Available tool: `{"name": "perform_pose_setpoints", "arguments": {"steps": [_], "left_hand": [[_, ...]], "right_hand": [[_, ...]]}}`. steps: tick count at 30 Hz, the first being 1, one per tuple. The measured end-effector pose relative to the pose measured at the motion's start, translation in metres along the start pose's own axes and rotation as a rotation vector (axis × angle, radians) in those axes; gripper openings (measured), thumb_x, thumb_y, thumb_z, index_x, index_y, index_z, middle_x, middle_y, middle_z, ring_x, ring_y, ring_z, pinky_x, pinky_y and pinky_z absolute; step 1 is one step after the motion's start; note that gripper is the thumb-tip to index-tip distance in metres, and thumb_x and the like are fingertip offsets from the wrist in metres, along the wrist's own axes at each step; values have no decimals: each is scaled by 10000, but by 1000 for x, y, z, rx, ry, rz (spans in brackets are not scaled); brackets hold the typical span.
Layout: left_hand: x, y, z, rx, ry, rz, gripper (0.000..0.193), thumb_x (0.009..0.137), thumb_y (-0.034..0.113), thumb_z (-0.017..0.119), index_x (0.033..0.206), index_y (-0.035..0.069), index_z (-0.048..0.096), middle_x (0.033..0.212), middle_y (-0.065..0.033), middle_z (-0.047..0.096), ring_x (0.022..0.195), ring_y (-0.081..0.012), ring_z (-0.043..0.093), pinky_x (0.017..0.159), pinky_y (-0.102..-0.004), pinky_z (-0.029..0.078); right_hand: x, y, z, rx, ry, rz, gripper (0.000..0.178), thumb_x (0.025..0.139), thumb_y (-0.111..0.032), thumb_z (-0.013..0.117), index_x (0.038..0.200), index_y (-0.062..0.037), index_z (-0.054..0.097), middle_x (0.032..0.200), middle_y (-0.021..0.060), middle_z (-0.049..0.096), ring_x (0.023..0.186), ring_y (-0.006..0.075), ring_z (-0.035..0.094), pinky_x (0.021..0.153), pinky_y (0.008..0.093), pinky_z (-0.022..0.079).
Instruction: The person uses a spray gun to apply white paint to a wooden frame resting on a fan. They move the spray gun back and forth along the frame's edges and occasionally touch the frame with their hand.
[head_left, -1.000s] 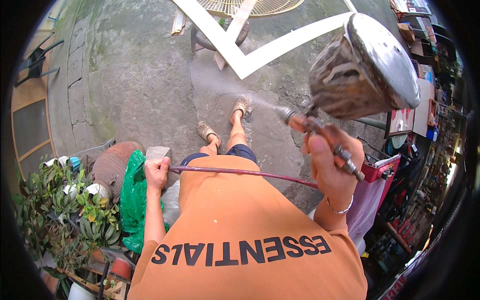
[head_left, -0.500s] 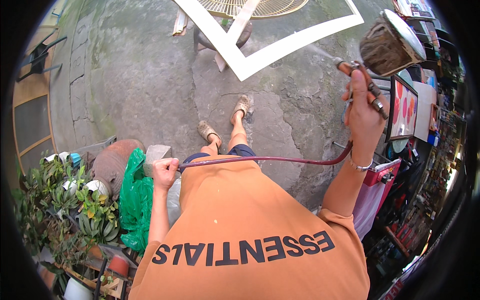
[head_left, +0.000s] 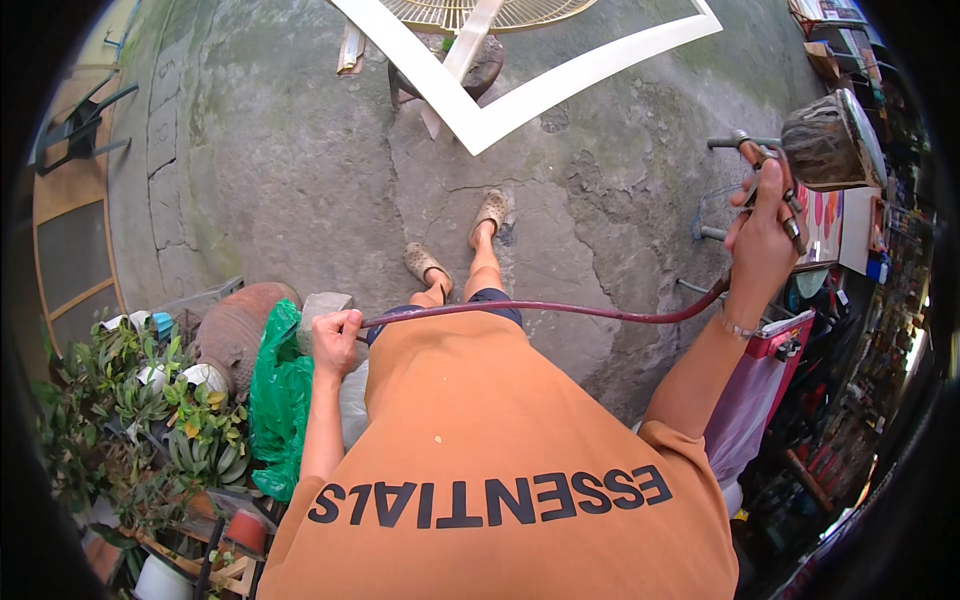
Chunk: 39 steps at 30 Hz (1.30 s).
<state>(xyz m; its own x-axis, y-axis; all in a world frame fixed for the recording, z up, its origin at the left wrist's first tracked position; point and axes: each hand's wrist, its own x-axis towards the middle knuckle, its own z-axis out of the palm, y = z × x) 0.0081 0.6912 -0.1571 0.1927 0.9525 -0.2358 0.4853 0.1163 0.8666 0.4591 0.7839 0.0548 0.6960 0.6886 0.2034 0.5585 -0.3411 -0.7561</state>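
Note:
My right hand (head_left: 768,225), out to the right, is closed round a spray gun (head_left: 785,190) with a paint-smeared cup (head_left: 828,140) on it. The cup tilts to the right and no mist shows at the nozzle. A dark red hose (head_left: 560,308) runs from beside my right wrist across my front to my left hand (head_left: 336,338), whose fingers are wrapped round it near my waist. Ahead, a white frame (head_left: 560,97) with a pointed near corner is held up over a round wire fan guard (head_left: 490,12) and a dark stool-like stand (head_left: 485,70); neither hand touches it.
Cracked concrete floor (head_left: 300,180) spreads under my feet. Potted plants (head_left: 150,400), a clay jar (head_left: 245,325) and a green plastic bag (head_left: 280,400) crowd the left. A dark chair (head_left: 85,130) stands farther off. Along the right are a pink-edged bin (head_left: 765,370) and cluttered shelves (head_left: 870,400).
My right hand and the spray gun have swung right and closer to me, away from the white frame. The mist at the nozzle is gone. My left hand keeps its hold on the hose.

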Motion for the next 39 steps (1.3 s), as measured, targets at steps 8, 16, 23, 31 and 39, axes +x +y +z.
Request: {"name": "perform_pose_setpoints", "arguments": {"steps": [8,16,23,31,39], "left_hand": [[-4,-20,-21,84,47,45,523,966,301,590,592,-27,427,506,-110,327,450,-172,331,460,-366,263],[-15,-22,-28,106,28,30,513,955,269,599,572,-34,443,494,-120,369,429,-188,368,456,-364,281],[-12,-6,-11,104,-12,46,503,948,275,602,567,-24,464,485,-122,379,420,-222,402,453,-366,289],[-2,18,24,83,-72,-1,491,945,296,597,582,-26,521,489,-136,415,424,-216,430,453,-369,309],[23,46,69,46,-109,-37,464,942,303,596,618,-28,568,498,-136,470,430,-211,482,459,-355,348]], "right_hand": [[-82,-30,-6,223,-345,128,265,959,-230,653,1101,-20,731,701,-43,605,557,-4,426,475,174,300],[-123,-34,-23,266,-735,-45,191,821,-108,772,947,19,706,685,60,615,571,99,523,550,242,438],[-101,-32,-17,217,-625,-54,183,861,-109,737,1006,2,729,717,48,660,623,56,550,561,224,439],[-23,12,-5,142,-279,-25,267,946,-249,672,1084,-32,740,617,18,608,569,40,513,521,213,371],[71,47,4,106,-166,-15,302,961,-287,650,1086,-28,744,683,8,633,600,42,494,529,218,358]]}}
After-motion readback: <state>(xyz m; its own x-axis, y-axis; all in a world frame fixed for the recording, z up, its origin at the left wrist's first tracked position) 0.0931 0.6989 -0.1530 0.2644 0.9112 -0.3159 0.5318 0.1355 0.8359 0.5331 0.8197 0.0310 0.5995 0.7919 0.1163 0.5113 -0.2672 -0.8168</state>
